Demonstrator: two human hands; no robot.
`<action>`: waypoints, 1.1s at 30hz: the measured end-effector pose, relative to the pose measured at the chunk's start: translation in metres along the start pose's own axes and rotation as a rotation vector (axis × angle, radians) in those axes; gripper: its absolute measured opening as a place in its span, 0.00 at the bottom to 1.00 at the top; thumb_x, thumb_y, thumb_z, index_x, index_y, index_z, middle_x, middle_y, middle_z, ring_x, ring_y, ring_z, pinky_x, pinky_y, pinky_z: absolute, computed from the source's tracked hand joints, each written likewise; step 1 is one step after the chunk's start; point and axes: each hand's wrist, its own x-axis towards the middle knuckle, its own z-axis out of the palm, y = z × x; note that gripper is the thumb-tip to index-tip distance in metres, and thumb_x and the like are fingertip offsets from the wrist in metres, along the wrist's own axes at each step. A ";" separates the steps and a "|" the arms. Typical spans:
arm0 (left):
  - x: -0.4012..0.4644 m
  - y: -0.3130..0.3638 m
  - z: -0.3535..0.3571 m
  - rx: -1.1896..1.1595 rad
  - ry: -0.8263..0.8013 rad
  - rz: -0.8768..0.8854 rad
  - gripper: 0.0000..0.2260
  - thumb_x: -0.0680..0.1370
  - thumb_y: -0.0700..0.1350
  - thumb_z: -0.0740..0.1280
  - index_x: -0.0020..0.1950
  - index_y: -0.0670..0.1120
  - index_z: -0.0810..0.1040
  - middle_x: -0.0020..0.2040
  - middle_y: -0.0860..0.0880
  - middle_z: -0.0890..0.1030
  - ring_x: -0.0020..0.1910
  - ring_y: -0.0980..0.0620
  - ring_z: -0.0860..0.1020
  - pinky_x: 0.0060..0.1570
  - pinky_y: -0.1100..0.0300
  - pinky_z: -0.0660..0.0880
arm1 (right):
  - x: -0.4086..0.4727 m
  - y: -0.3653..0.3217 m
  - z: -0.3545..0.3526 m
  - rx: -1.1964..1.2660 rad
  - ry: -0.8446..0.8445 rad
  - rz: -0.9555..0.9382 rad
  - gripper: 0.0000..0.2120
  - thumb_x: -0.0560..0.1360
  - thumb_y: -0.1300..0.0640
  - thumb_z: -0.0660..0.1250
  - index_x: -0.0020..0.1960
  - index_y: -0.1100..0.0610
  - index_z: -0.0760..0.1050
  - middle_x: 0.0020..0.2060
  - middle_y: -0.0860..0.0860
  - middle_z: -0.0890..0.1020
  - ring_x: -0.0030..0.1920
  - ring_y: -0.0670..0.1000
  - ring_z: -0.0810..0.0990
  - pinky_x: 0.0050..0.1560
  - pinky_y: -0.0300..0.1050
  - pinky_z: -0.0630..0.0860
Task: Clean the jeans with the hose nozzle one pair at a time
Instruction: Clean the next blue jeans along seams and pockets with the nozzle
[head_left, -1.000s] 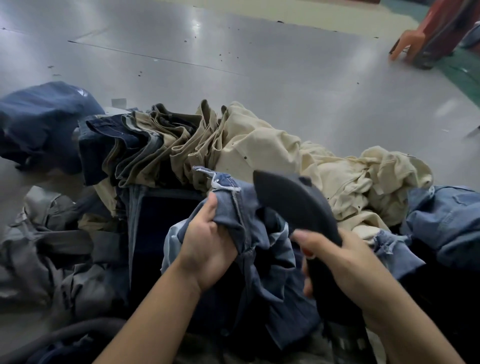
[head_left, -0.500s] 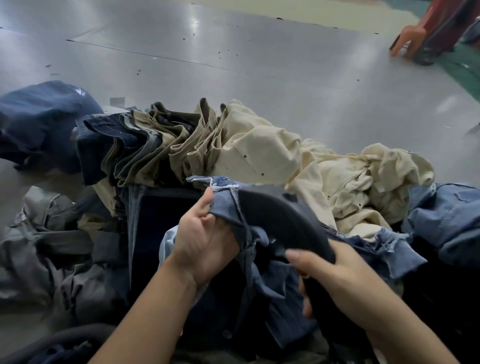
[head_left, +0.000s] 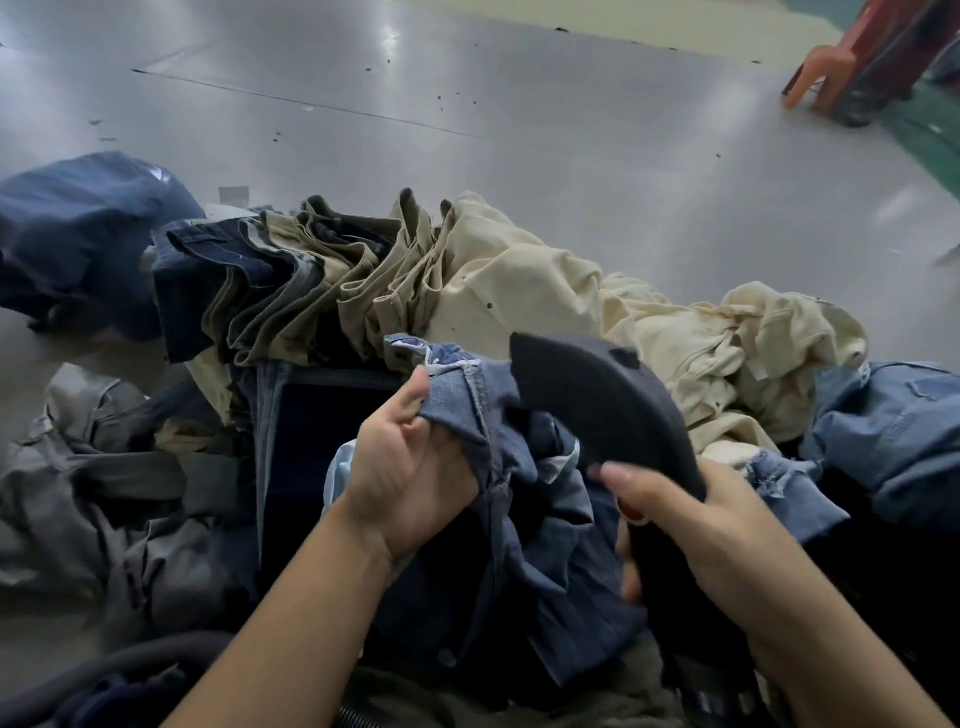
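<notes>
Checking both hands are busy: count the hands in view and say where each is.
2. The left hand grips a bunched blue pair of jeans at centre; the right hand holds the dark hose nozzle just right of it.

I see a grey table top speckled with dark bits, an orange-brown plastic chair at the far right corner, and a strip of green floor just beside it.

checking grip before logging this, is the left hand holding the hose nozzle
No, the left hand grips the blue jeans, while the right hand holds the dark hose nozzle.
</notes>
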 end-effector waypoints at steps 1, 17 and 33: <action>0.000 0.002 0.000 -0.014 0.008 0.013 0.29 0.79 0.57 0.52 0.70 0.37 0.71 0.68 0.37 0.74 0.67 0.41 0.73 0.66 0.48 0.69 | -0.004 0.001 0.002 -0.019 -0.044 0.019 0.16 0.63 0.49 0.75 0.35 0.61 0.74 0.24 0.58 0.77 0.21 0.57 0.76 0.21 0.42 0.71; 0.023 -0.008 -0.028 0.203 0.415 0.245 0.17 0.78 0.54 0.62 0.53 0.43 0.83 0.49 0.43 0.84 0.47 0.47 0.83 0.57 0.54 0.73 | 0.013 0.003 -0.001 0.096 0.094 0.026 0.14 0.69 0.49 0.72 0.35 0.59 0.76 0.25 0.56 0.76 0.23 0.55 0.76 0.24 0.43 0.72; 0.022 0.023 -0.049 0.408 0.205 0.173 0.19 0.74 0.48 0.70 0.62 0.41 0.78 0.55 0.42 0.83 0.53 0.48 0.82 0.47 0.57 0.79 | 0.006 0.009 -0.007 0.076 0.069 0.030 0.26 0.65 0.45 0.74 0.45 0.69 0.75 0.26 0.55 0.77 0.24 0.56 0.78 0.26 0.44 0.74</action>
